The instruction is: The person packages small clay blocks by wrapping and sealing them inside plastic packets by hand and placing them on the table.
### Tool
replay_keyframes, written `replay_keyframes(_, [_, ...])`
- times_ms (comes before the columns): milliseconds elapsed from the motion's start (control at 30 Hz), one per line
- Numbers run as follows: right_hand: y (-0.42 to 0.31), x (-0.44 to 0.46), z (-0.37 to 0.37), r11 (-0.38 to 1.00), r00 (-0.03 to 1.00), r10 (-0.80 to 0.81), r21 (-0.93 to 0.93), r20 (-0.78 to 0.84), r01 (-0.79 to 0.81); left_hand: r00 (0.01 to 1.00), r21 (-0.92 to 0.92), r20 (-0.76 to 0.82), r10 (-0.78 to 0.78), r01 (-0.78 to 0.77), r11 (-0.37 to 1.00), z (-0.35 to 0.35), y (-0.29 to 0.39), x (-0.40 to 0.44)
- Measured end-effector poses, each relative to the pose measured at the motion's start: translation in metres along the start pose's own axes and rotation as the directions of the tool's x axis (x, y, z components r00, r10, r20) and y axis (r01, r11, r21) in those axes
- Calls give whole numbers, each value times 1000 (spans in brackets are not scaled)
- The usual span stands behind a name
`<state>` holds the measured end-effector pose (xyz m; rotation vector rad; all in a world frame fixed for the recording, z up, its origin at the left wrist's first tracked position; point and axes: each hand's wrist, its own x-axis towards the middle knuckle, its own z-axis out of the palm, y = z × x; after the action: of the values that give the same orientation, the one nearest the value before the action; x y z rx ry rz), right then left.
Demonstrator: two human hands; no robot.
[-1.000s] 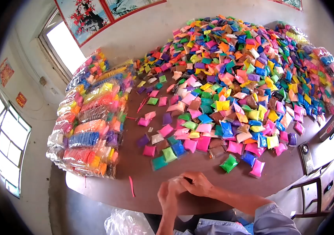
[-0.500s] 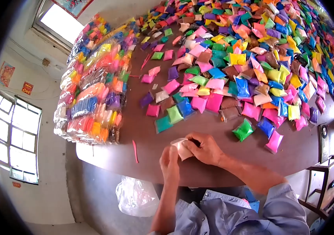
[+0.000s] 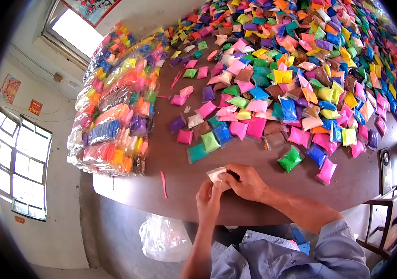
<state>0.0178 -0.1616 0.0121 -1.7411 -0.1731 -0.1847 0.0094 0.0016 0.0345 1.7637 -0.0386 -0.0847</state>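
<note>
A small pale pink packet (image 3: 215, 174) with a clear plastic edge is held above the near part of the table. My left hand (image 3: 209, 196) grips its lower side, with the thumb pressed against it. From the right, my right hand (image 3: 246, 182) pinches the same packet between thumb and fingers. Part of the packet is hidden behind the fingers. Beyond my hands lie a light green packet (image 3: 210, 142) and a teal packet (image 3: 197, 152). A bright green packet (image 3: 290, 159) rests further right.
A large heap of coloured packets (image 3: 282, 76) covers the far side of the brown table (image 3: 128, 186). Bundled bags of packets (image 3: 110, 125) are stacked at left. A pink plastic tool (image 3: 163, 184) lies near the front edge. Below hangs a clear plastic bag (image 3: 165, 237).
The packet has turned in my fingers, and less of it shows now. My left hand has shifted slightly right, with its thumb now on the packet. The whole view has shifted a little.
</note>
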Motion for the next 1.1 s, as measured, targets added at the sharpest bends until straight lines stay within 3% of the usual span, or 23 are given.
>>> replay_keyframes(67, [-1, 0, 0, 992, 999, 49, 117, -21, -46, 999, 9, 43, 9, -9, 1000, -4, -9, 2])
replay_keyframes(400, [-3, 0, 2, 999, 999, -23, 24, -24, 24, 999, -24, 37, 2, -1, 1000, -9, -18, 8])
replay_keyframes(500, [10, 0, 5, 996, 1000, 4, 85, -23, -2, 999, 35, 41, -29, 27, 999, -8, -5, 5])
replay_keyframes(567, [11, 0, 3, 977, 989, 138, 156, 49, -144, 995, -75, 80, -55, 61, 995, -4, -1, 3])
replay_keyframes(800, [2, -2, -1, 992, 995, 81, 97, 55, -86, 995, 39, 96, 3, -6, 999, -12, -12, 6])
replay_keyframes(1000, [7, -3, -1, 983, 990, 132, 125, 58, -138, 988, 34, 118, -100, 97, 995, -10, -2, 4])
replay_keyframes(1067, [1, -2, -2, 991, 994, 101, 89, 42, -105, 997, -173, 52, -64, 72, 982, -9, -10, 6])
replay_keyframes(1100, [2, -2, 0, 991, 994, 100, 88, 44, -104, 997, -174, 50, -63, 71, 982, -10, -13, 7])
